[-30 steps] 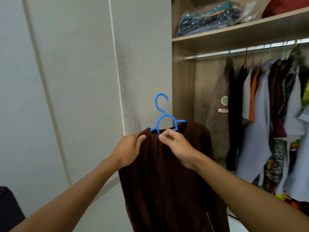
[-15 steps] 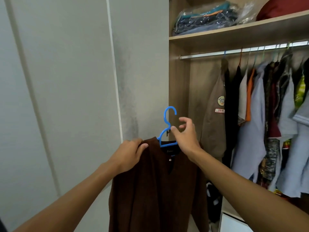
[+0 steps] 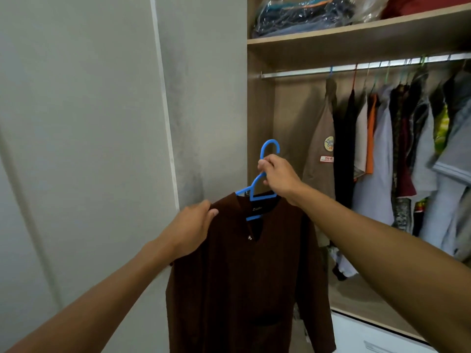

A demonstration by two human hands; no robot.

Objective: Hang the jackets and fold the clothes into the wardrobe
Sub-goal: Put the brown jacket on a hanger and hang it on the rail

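A dark brown jacket (image 3: 244, 276) hangs on a blue plastic hanger (image 3: 263, 184) in front of the open wardrobe. My right hand (image 3: 279, 174) grips the hanger's neck just below the hook, holding it up. My left hand (image 3: 190, 230) holds the jacket's left shoulder, fingers over the fabric edge. The metal hanging rail (image 3: 300, 72) runs above and to the right, with a free stretch at its left end.
Several hung garments (image 3: 382, 154) fill the rail from a khaki shirt rightward. A wooden shelf (image 3: 356, 36) above carries bagged folded clothes. The grey closed wardrobe door (image 3: 89, 149) stands at left. A white drawer front (image 3: 369, 337) sits at the lower right.
My right hand left the jacket's collar and took hold of the hanger's neck. The jacket turned to face me and the view shifted toward the wardrobe opening.
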